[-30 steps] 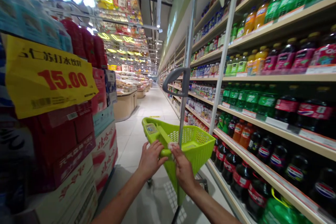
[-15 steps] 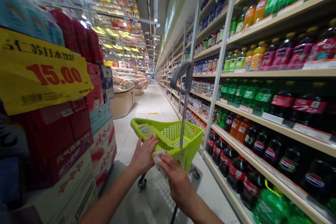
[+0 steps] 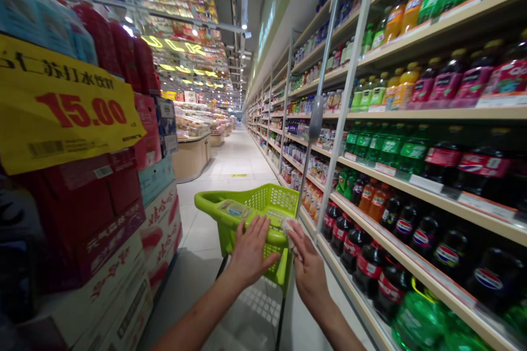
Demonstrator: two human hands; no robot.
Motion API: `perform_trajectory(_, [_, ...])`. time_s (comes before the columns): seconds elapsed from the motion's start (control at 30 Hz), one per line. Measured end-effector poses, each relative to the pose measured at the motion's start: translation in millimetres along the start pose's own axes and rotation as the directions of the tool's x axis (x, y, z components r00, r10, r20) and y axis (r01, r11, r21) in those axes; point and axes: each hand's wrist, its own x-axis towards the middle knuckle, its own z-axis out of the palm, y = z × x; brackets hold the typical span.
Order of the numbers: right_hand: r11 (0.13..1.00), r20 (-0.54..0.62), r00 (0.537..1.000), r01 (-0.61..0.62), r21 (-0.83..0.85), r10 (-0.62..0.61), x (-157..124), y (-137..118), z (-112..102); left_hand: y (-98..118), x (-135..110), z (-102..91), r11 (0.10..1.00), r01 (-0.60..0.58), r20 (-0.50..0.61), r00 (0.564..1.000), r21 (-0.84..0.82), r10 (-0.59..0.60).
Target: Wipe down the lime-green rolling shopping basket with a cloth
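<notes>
A lime-green plastic shopping cart with perforated sides stands in front of me. My left hand lies on its near rim, fingers stretched out and the thumb apart. My right hand is closed around a crumpled white cloth, which is at the right end of that rim near the pole's base. A tall metal pole with a grey loop handle rises at the cart's right side. A pale label panel sits on the cart's top surface.
Shelves of bottled drinks line the right side close to the cart. On the left, stacked drink cartons carry a yellow price sign. A tiled aisle runs ahead, past wooden display counters.
The cart has turned, its pole swinging to the right and its grey handle now seen edge-on. Both my hands have shifted right along with it, the cloth still in my right hand.
</notes>
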Motion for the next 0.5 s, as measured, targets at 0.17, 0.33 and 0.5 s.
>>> perform_trajectory(0.17, [0.994, -0.079, 0.996, 0.029, -0.109, -0.038, 0, 4, -3, -35, 6, -0.9, 0.984, 0.162, -0.065, 0.985, 0.079, -0.157])
perform_trajectory(0.33, [0.96, 0.03, 0.977, 0.213, -0.183, -0.211, 1, -15, 34, -30, 5, 2.7, 0.988, 0.123, -0.084, 0.99, 0.092, -0.116])
perform_trajectory(0.5, [0.931, -0.005, 0.976, 0.208, -0.299, -0.22, 6, 5, 20, -41, -6, -5.4, 0.993, 0.09, -0.066, 0.994, 0.071, -0.085])
